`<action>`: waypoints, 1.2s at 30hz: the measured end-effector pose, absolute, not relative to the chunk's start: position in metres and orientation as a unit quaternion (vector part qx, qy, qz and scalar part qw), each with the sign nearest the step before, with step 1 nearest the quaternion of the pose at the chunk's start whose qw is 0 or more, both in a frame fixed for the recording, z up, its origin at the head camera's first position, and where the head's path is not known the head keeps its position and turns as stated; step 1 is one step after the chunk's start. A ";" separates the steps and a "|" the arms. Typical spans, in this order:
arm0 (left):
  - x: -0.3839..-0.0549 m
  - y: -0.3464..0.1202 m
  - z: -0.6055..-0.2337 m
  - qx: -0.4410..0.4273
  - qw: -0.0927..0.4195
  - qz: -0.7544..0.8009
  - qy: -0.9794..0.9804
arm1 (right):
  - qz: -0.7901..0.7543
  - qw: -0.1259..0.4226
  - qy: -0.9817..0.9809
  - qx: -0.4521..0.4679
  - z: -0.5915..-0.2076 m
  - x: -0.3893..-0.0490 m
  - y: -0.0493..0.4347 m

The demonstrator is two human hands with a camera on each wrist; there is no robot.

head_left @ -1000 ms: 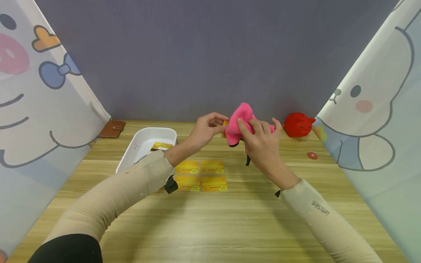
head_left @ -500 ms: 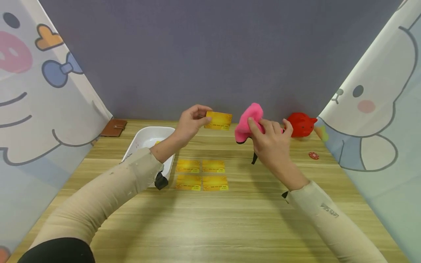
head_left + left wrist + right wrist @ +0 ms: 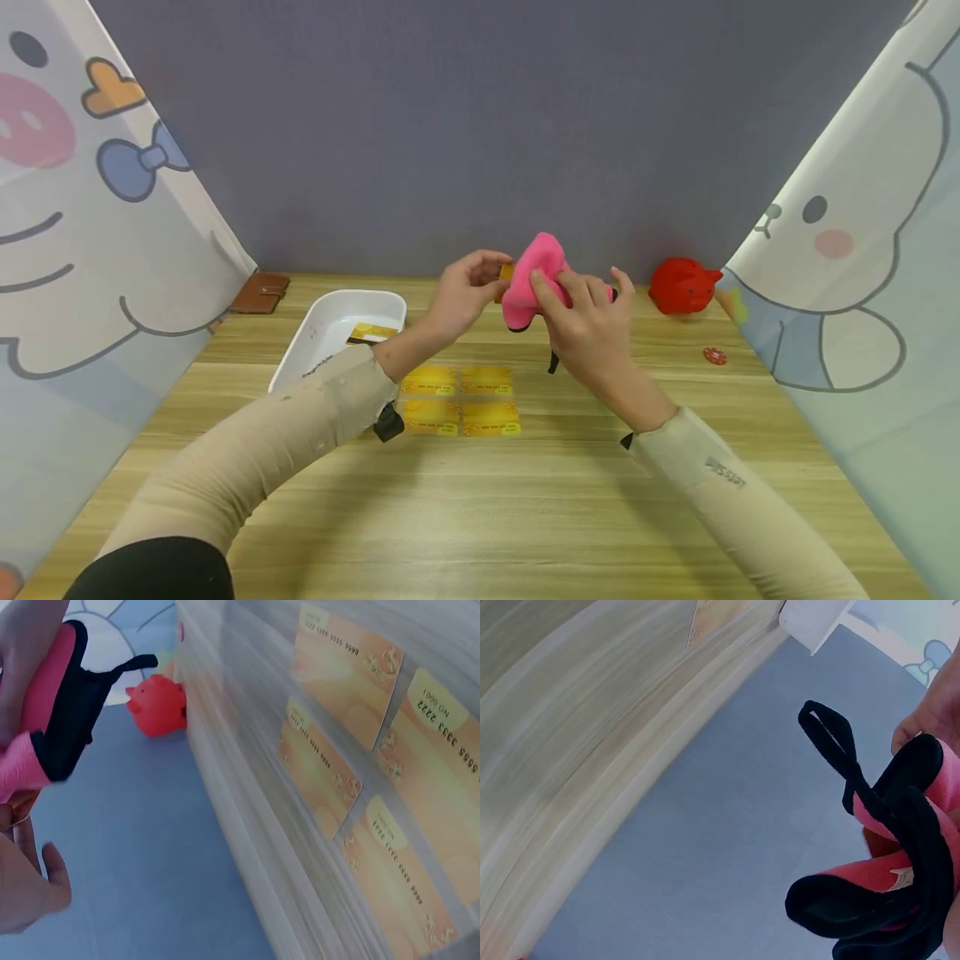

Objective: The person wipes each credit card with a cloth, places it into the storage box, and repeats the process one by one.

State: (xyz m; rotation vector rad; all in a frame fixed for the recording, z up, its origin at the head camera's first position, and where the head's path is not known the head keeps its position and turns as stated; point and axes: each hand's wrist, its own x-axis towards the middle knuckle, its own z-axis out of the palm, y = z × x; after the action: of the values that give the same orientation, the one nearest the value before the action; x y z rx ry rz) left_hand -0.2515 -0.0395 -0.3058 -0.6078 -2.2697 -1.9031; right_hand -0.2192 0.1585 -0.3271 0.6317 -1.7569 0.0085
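Observation:
My left hand (image 3: 462,293) pinches a gold bank card (image 3: 506,272) by its left side, raised above the far part of the table. My right hand (image 3: 590,325) grips a bunched pink cloth (image 3: 531,279) with black edging, which covers most of that card in the head view. From the cloth hangs a black loop (image 3: 831,739), seen in the right wrist view. Several more gold cards (image 3: 486,380) lie face up in two rows on the table below the hands. They also show close up in the left wrist view, as a gold card (image 3: 346,667) with printed numbers.
A white tray (image 3: 300,354) stands left of the rows, with a gold card (image 3: 371,333) in it. Farther left lies a brown wallet (image 3: 259,293). A red piggy bank (image 3: 681,286) and a red chip (image 3: 715,356) are on the right. A grey wall (image 3: 480,133) bounds the back.
Half a second ago the hands were apart and the card's face showed fully. The left hand has since moved right and the right hand left, so the cloth now overlaps the card.

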 end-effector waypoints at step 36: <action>-0.254 -0.092 -0.295 -0.182 0.002 -0.578 -0.795 | 0.008 0.548 -0.803 0.236 -0.336 -0.226 0.190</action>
State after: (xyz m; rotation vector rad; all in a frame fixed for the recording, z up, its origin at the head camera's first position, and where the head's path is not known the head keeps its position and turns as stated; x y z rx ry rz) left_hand -0.2541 -0.0921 -0.2947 -0.5706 -2.4952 -1.8134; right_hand -0.2265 0.1904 -0.3358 0.5587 -1.9020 0.0193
